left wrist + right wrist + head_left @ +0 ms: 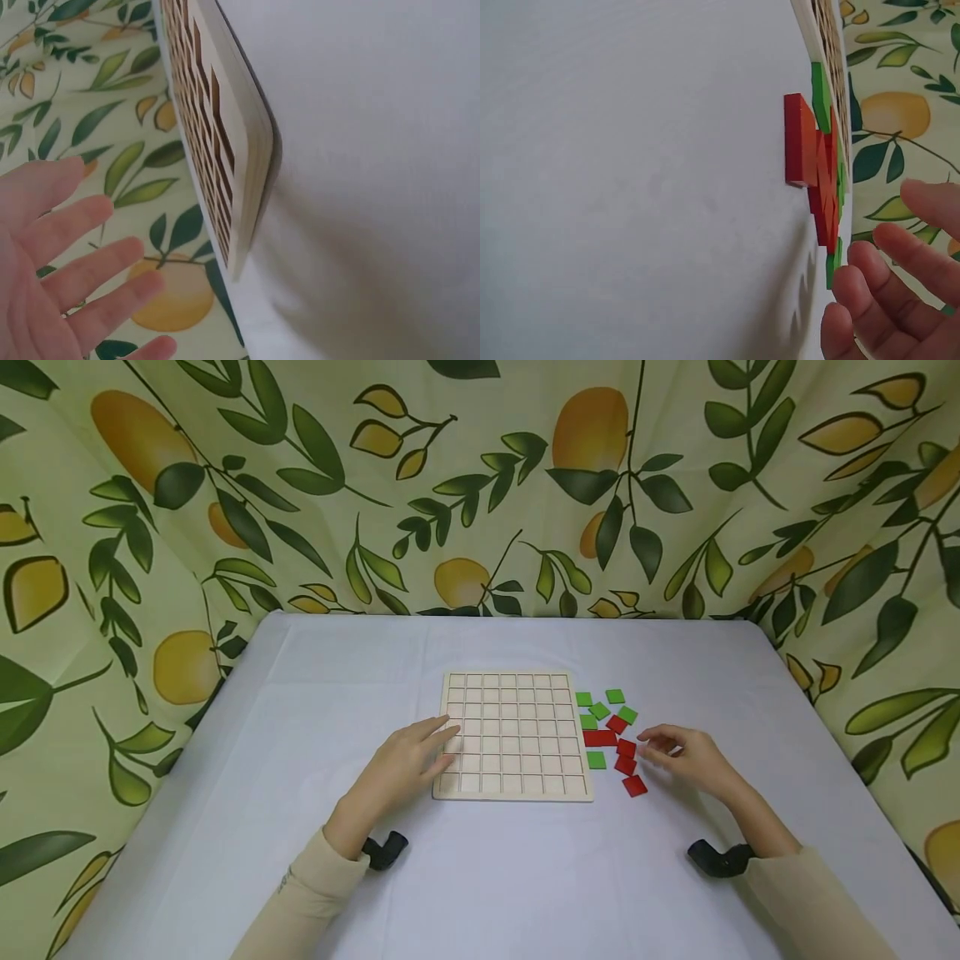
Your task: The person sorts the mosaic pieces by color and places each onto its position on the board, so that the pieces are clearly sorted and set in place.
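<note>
A pale wooden board (510, 736) with a grid of square recesses lies flat on the table. My left hand (401, 758) is at its left edge, fingers extended and overlapping the rim in the head view; the left wrist view shows the palm (34, 292) with nothing in it. Right of the board lie several green square tiles (596, 761) and red square tiles (634, 786), plus a longer red piece (600, 738). Just right of these tiles, my right hand (693, 760) hovers with loosely bent fingers. In the right wrist view its fingers (900, 300) hold nothing.
A white cloth covers the table (300, 693). Behind and beside it hangs a curtain (480, 485) printed with leaves and fruit. A black strap piece (386, 851) sits at the left wrist, another black piece (720, 858) at the right.
</note>
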Available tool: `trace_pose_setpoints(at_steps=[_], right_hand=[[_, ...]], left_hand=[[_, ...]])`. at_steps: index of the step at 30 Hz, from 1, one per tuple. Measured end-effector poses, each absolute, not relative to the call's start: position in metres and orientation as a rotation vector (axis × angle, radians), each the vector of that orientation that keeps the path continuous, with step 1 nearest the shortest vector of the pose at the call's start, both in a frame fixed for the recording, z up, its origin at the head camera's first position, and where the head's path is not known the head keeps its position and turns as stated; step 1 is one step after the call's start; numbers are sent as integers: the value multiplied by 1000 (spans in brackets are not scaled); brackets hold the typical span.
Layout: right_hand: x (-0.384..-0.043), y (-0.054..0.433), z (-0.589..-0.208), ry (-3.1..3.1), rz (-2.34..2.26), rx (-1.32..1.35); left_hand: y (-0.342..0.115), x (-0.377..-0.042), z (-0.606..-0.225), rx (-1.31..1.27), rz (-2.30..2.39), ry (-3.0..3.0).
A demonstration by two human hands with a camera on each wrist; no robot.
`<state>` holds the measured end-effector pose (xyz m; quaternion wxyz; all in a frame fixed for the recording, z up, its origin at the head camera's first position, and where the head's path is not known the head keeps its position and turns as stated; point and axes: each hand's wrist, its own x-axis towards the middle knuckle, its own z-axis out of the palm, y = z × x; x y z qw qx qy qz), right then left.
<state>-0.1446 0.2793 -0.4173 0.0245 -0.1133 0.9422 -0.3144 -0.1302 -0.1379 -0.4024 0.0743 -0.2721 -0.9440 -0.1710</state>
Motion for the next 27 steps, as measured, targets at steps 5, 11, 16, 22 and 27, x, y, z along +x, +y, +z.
trace_pose_setpoints(at_steps=[5, 11, 16, 22, 27], right_hand=[[-140, 283, -422, 2802, -991, -390], [-135, 287, -427, 2693, -1002, -430], [-133, 288, -428, 2676, -993, -441], [-134, 287, -429, 2681, -958, -468], [-134, 287, -428, 2669, -953, -510]], left_hand=[[-133, -124, -407, -859, -516, -2878], [-127, -117, -411, -949, -496, -2955], [-123, -114, -413, -943, -539, -3110], [-118, -114, -415, -945, -481, -3193], [-116, -114, -418, -946, -437, -3217]])
